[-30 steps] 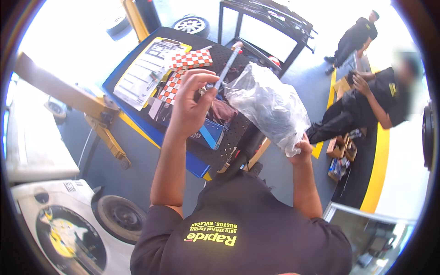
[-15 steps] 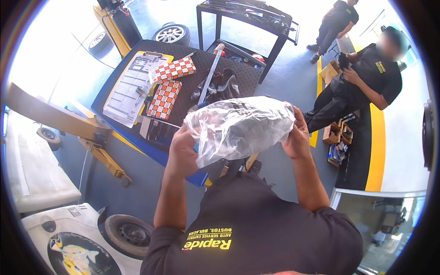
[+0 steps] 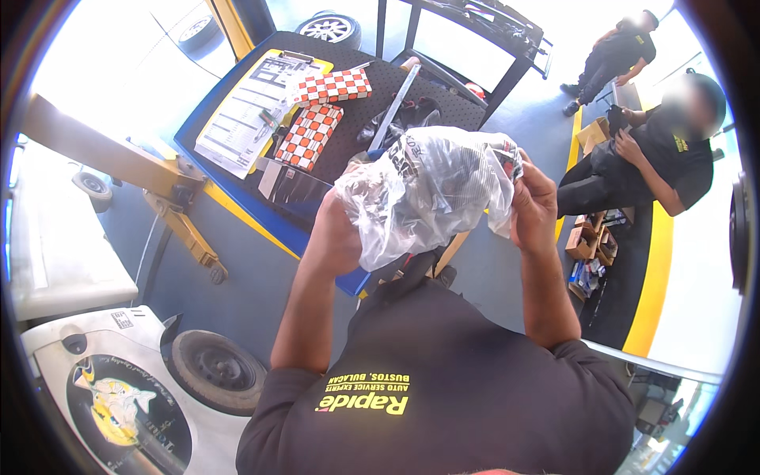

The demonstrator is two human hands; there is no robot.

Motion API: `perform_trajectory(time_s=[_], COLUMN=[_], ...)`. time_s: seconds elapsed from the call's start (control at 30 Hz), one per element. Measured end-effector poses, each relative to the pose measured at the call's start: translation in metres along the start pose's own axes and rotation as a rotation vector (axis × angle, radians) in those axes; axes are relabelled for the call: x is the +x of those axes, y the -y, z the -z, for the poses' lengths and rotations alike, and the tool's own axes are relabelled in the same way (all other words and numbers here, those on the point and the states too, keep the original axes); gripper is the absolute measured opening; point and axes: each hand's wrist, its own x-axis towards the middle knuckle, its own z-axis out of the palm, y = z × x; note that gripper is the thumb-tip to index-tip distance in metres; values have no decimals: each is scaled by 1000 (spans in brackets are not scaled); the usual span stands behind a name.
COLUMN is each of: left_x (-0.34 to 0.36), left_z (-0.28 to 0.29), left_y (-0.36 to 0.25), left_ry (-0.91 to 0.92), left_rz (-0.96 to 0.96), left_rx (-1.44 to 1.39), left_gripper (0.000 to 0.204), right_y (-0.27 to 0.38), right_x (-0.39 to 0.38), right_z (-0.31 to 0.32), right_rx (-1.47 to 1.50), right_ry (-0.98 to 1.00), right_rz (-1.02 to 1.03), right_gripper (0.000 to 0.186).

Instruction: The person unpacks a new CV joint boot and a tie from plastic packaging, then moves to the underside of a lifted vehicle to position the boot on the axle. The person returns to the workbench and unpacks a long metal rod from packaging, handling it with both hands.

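Up in front of my chest I hold a clear, crumpled plastic bag (image 3: 427, 198) between both hands. A ribbed part shows through the plastic; its exact kind is hard to make out. My left hand (image 3: 336, 233) is closed on the bag's bunched left side. At the opposite end, my right hand (image 3: 535, 202) pinches the plastic beside the ribbed part. Just beyond the bag is a dark bench top (image 3: 378, 67) with two orange-and-white checkered boxes (image 3: 310, 136), a clipboard with papers (image 3: 237, 119), a long metal bar (image 3: 396, 107) and a crumpled black item (image 3: 423, 113).
A black wheeled cart (image 3: 518, 79) stands behind the bench. Two people are at the right; the nearer person (image 3: 665, 150) holds something dark. Cardboard boxes (image 3: 584, 241) line the right wall. At left are a yellow lift arm (image 3: 103, 146) and a car wheel (image 3: 218, 370).
The bag has turned and tilted in my hands, so its print and the ribbed part show more clearly. My right hand has shifted its hold. The whole view has swung a little.
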Motion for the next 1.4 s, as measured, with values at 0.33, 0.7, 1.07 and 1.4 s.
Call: perform_trajectory(time_s=[0.33,0.7,1.07,1.4], left_x=[2,-11,-69,-73], left_z=[16,47,108,64], left_y=[-14,-9,-20,-23], left_ry=[-98,-258,-541,-319], left_rz=[-145,-167,-355,-362], left_rx=[-76,-379,-275,-576], left_gripper=[63,58,52,69], right_y=[-12,-34,-75,-87], right_x=[23,66,85,81], right_z=[39,76,70,1], right_rx=[-147,-140,-115,-567], right_ry=[-430,-519,-521,-189], right_rz=[83,-39,-148,-163], right_gripper=[16,24,32,52])
